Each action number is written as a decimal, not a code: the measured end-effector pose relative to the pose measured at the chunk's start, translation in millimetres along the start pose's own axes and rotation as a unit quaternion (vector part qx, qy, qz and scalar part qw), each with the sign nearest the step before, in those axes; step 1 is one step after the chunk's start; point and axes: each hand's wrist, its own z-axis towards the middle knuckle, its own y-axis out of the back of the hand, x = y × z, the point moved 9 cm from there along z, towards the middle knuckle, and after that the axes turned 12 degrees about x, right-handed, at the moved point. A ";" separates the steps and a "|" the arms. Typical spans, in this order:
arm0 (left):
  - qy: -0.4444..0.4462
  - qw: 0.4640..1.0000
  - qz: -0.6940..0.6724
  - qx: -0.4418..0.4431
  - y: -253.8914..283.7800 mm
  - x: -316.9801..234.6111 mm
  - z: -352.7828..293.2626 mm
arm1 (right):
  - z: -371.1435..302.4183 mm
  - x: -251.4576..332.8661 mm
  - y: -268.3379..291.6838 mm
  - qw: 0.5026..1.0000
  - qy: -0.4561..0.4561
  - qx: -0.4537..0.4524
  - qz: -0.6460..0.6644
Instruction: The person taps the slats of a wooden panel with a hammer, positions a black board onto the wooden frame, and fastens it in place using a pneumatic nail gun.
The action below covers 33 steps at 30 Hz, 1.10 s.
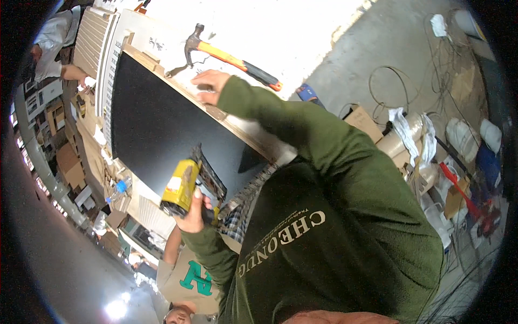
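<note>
A yellow-and-black nail gun (pixel 182 182) is gripped in my left hand (pixel 193 217), its dark nose end over the near side of a large black panel (pixel 162 116). Pale wooden strips (pixel 175 83) run along the panel's edge. Over the strip on the right side reaches my right hand (pixel 213 85), empty, with its fingers apart; whether it touches the wood I cannot tell. Just beyond that hand lies a claw hammer (pixel 229 56) with an orange-and-black handle, on a white surface (pixel 270 27).
Stacked slats (pixel 98 35) stand at the far left, by a co-worker's hand (pixel 83 80). Another person in a beige shirt (pixel 181 270) is at lower left. A blue-capped bottle (pixel 121 186) is left of the panel. Cables (pixel 391 86) and a carton (pixel 364 123) lie on the right-hand floor.
</note>
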 end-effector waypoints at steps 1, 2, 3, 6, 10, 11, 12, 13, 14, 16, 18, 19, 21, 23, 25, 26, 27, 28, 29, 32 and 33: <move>-0.009 1.000 -0.021 0.008 -2.8 11.7 -13.5 | -28.6 -5.2 1.1 0.999 -0.032 0.007 0.024; 0.015 0.999 -0.036 0.038 -2.4 29.2 -28.9 | -56.5 -8.1 -2.9 0.997 -0.060 0.018 0.050; 0.012 0.997 -0.042 0.059 -6.3 42.5 -36.6 | -88.5 -12.5 -9.2 0.995 -0.087 0.034 0.035; -0.005 0.989 -0.081 0.125 -8.0 91.7 -62.4 | -169.1 -23.7 -60.2 0.994 -0.086 0.043 -0.042; -0.014 0.987 -0.088 0.131 2.2 144.4 -94.6 | -216.2 -5.7 -80.8 0.985 -0.076 -0.054 -0.143; -0.030 0.987 -0.090 0.130 10.0 158.8 -104.1 | -219.2 -4.6 -87.0 0.981 -0.084 -0.055 -0.164; -0.035 0.986 -0.098 0.129 13.5 168.2 -111.5 | -221.1 -2.3 -90.7 0.976 -0.095 -0.058 -0.185; -0.037 0.987 -0.102 0.121 15.5 175.3 -117.2 | -218.6 -7.3 -91.0 0.973 -0.133 -0.058 -0.181; -0.037 0.987 -0.107 0.112 18.3 183.5 -122.6 | -217.6 -22.7 -87.5 0.963 -0.150 -0.089 -0.207; -0.030 0.992 -0.088 0.087 28.5 198.8 -131.1 | -211.8 -25.3 -77.9 0.961 -0.201 -0.103 -0.159; -0.109 0.989 0.001 0.098 29.0 193.9 -139.2 | -226.2 -31.2 -61.4 0.950 -0.198 -0.155 -0.187; -0.112 0.989 -0.007 0.097 29.3 198.6 -142.3 | -234.4 -37.1 -55.0 0.948 -0.199 -0.195 -0.151; -0.048 0.997 -0.037 0.050 52.8 214.7 -169.0 | -225.7 -49.9 -80.4 0.954 -0.195 -0.202 -0.108; 0.024 0.993 -0.113 0.013 70.8 263.0 -191.7 | -213.0 -48.9 -92.1 0.959 -0.134 -0.236 -0.082; 0.031 0.993 -0.118 0.005 63.8 274.3 -185.7 | -210.7 -44.8 -72.3 0.957 -0.176 -0.213 -0.087; 0.037 0.993 -0.115 0.010 54.3 290.4 -170.6 | -224.8 -45.4 -46.8 0.948 -0.223 -0.206 -0.090; 0.073 0.993 -0.097 0.007 64.5 325.2 -184.2 | -205.2 -51.0 -74.7 0.960 -0.232 -0.148 -0.044; 0.095 0.991 -0.074 0.053 55.2 345.1 -169.0 | -206.7 -49.6 -56.0 0.964 -0.189 -0.141 -0.123; 0.018 0.998 -0.043 0.048 55.4 313.6 -171.3 | -205.4 -43.5 -50.9 0.950 -0.194 -0.121 -0.212; -0.151 0.986 0.061 0.024 56.2 262.8 -179.1 | -208.6 -50.3 -47.9 0.926 -0.301 -0.106 -0.199; -0.132 0.989 0.051 0.039 52.0 257.6 -176.2 | -210.7 -46.3 -45.7 0.928 -0.302 -0.116 -0.187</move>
